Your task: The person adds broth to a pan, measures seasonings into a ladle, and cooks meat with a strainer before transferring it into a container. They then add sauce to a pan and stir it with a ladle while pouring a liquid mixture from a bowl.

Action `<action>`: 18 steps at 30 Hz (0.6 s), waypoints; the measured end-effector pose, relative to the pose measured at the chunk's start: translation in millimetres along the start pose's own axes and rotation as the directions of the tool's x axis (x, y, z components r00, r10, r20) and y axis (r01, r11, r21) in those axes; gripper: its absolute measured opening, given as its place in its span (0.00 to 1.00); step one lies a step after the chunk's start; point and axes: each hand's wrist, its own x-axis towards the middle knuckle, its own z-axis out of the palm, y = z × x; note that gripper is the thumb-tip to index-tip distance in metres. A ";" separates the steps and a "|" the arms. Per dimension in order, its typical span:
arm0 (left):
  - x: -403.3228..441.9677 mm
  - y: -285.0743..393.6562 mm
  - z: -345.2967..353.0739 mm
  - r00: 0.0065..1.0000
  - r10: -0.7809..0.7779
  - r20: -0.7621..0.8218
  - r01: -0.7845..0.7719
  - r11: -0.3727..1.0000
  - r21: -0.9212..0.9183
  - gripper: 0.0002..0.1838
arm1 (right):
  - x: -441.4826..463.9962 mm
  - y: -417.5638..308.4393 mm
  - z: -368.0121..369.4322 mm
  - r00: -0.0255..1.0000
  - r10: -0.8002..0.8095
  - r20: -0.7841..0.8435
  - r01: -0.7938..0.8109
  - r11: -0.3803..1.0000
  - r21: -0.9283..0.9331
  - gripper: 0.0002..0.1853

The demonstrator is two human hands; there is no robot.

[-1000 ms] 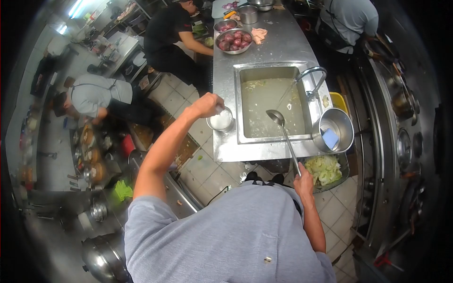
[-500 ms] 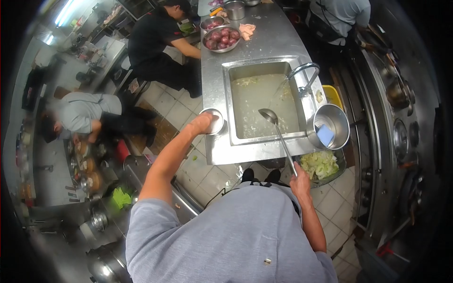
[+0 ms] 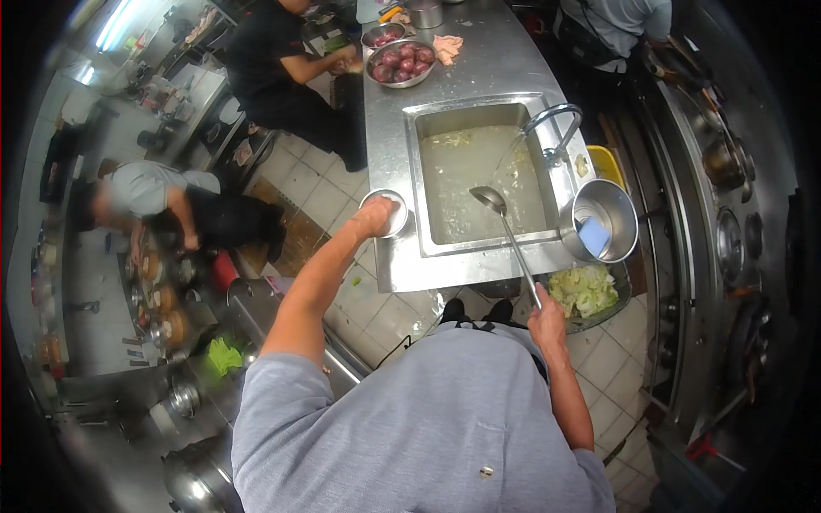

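My right hand [image 3: 547, 318] is closed around the long handle of a metal ladle [image 3: 509, 231]. The ladle's bowl hangs over the sink [image 3: 416, 184], which holds cloudy water with pale scraps floating in it. At the counter's left edge, my left hand [image 3: 374, 217] grips a small round metal bowl [image 3: 398, 224] by its near-left side, fingers over the rim; its contents are hard to make out. A curved faucet [image 3: 556, 115] arches over the sink's right side, with a thin stream of water below it.
A metal pot [image 3: 623, 224] with a blue sponge [image 3: 593, 236] stands at the sink's right. Below is a tub of chopped cabbage [image 3: 586, 291]. Red onions fill a bowl [image 3: 402, 83] farther back. Co-workers stand at the left [image 3: 154, 192], back left [image 3: 265, 51] and back right [image 3: 624, 30].
The view has shifted slightly. My hands keep their holds on the ladle and the small bowl. The back-left co-worker's hands have come up into sight by the counter.
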 end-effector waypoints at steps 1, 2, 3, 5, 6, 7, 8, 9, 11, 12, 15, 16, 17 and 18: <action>-0.7 1.2 -0.1 1.000 -0.001 0.003 0.001 1.000 0.001 0.16 | -1.8 0.4 0.9 1.000 -0.011 -0.016 0.011 1.000 -0.015 0.31; -0.7 0.7 1.6 1.000 -0.001 -0.030 0.000 1.000 -0.030 0.16 | -2.3 -0.5 -0.1 1.000 -0.012 -0.015 0.012 1.000 -0.013 0.31; -0.8 0.3 3.2 0.998 -0.002 -0.064 -0.002 0.998 -0.060 0.15 | -2.3 -1.9 -2.0 1.000 -0.019 -0.012 0.019 0.999 -0.028 0.31; -0.6 2.7 5.8 0.998 -0.050 -0.044 0.047 0.997 -0.062 0.15 | -4.0 -0.5 -1.1 1.000 -0.028 -0.011 0.028 0.999 -0.040 0.31; 0.5 2.6 4.9 0.995 -0.097 -0.027 0.095 0.993 -0.065 0.15 | -3.8 2.2 1.1 0.999 -0.033 -0.019 0.032 0.999 -0.039 0.31; 1.4 0.9 3.5 0.995 -0.097 -0.029 0.095 0.994 -0.062 0.15 | -3.3 4.5 3.3 0.999 -0.037 -0.026 0.036 0.999 -0.037 0.31; 0.7 0.1 1.8 0.994 -0.093 -0.060 0.085 0.990 -0.116 0.15 | -2.9 4.6 3.8 0.999 -0.036 -0.025 0.035 0.999 -0.035 0.31; -1.6 -0.1 1.7 0.992 -0.089 -0.086 0.074 0.983 -0.171 0.16 | -3.3 5.1 4.8 0.999 -0.038 -0.031 0.037 0.999 -0.039 0.30; -7.2 -3.8 -7.6 0.991 -0.085 -0.104 0.059 0.971 -0.234 0.15 | -3.9 6.9 6.8 0.999 -0.032 -0.036 0.031 0.999 -0.040 0.30; -10.0 -2.5 -19.6 0.988 -0.086 -0.129 0.045 0.955 -0.294 0.15 | -3.0 7.5 7.9 0.999 -0.023 -0.031 0.022 0.999 -0.023 0.30; -13.7 7.8 -54.3 0.973 -0.231 0.032 0.229 0.925 -0.302 0.14 | -2.7 7.2 8.5 0.999 -0.018 -0.029 0.018 1.000 -0.005 0.30; -13.8 3.4 -49.5 0.973 -0.227 0.036 0.227 0.926 -0.300 0.14 | -3.4 7.5 8.3 0.999 -0.024 -0.038 0.024 1.000 -0.005 0.30; -16.5 1.2 -47.9 0.986 -0.164 -0.008 0.157 0.958 -0.240 0.14 | -3.8 9.5 9.2 0.999 -0.018 -0.038 0.018 1.000 -0.002 0.30; -17.0 0.6 -46.2 0.994 -0.098 -0.049 0.088 0.981 -0.176 0.13 | -3.8 12.0 11.2 0.997 -0.042 -0.059 0.042 0.999 -0.001 0.30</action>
